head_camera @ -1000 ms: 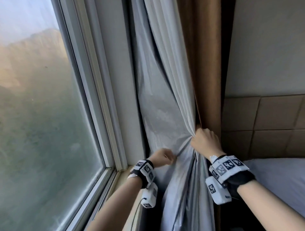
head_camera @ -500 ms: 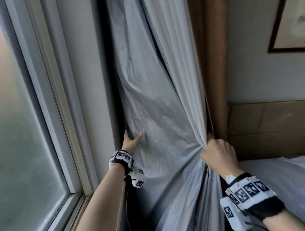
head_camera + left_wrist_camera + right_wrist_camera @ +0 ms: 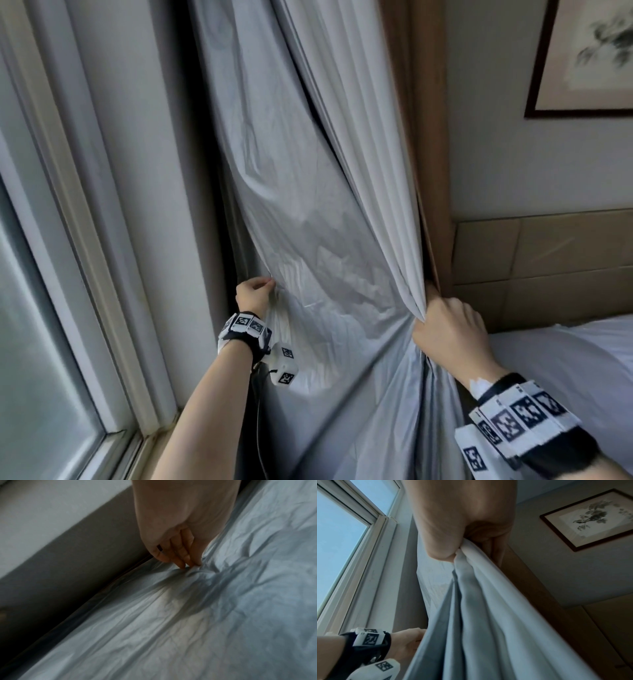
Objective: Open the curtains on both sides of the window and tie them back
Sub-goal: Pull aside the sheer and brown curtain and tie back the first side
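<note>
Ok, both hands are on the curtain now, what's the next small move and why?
Probably draw the left hand across to the right hand: the right grips a gathered bunch, while the left only pinches the curtain where it hangs spread and loose, too wide to tie.

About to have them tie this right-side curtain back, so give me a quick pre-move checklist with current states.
1. Right hand grips the gathered curtain: ok.
2. Left hand has fabric at the curtain's window-side edge: ok, fingers pinch a fold.
3. Whole curtain bunched: not ok, a wide sheet is spread between the hands.
4. Tie-back within reach: cannot tell, none visible.
5. Window uncovered on this side: ok.
6. Other curtain opened: cannot tell, out of view.
</note>
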Motion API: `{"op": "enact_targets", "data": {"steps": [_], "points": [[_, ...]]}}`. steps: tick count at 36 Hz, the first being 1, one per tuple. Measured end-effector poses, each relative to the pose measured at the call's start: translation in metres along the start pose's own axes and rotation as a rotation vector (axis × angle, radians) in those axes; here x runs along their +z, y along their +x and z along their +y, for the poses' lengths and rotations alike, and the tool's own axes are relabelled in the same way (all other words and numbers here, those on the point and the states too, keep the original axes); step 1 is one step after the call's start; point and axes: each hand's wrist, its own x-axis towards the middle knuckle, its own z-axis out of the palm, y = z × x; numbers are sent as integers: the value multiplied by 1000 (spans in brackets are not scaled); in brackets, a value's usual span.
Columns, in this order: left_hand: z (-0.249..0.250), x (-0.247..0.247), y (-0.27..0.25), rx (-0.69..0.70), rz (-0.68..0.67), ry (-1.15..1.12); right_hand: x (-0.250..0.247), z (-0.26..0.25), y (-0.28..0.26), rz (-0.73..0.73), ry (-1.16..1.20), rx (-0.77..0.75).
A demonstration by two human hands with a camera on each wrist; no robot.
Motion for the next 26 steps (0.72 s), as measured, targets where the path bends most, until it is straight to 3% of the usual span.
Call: {"op": "enact_targets", "data": {"steps": [9, 21, 24, 26], "points": [[10, -17, -45, 79, 133, 105, 7, -4, 9, 10, 13, -7], [29, -106, -133, 235, 415, -32, 20, -33, 4, 2, 34, -66], [38, -120, -158, 286, 374, -44, 22, -42, 0, 11, 61, -64], [47, -122, -183, 391, 322, -40, 22, -47, -4, 2, 77, -63]]}}
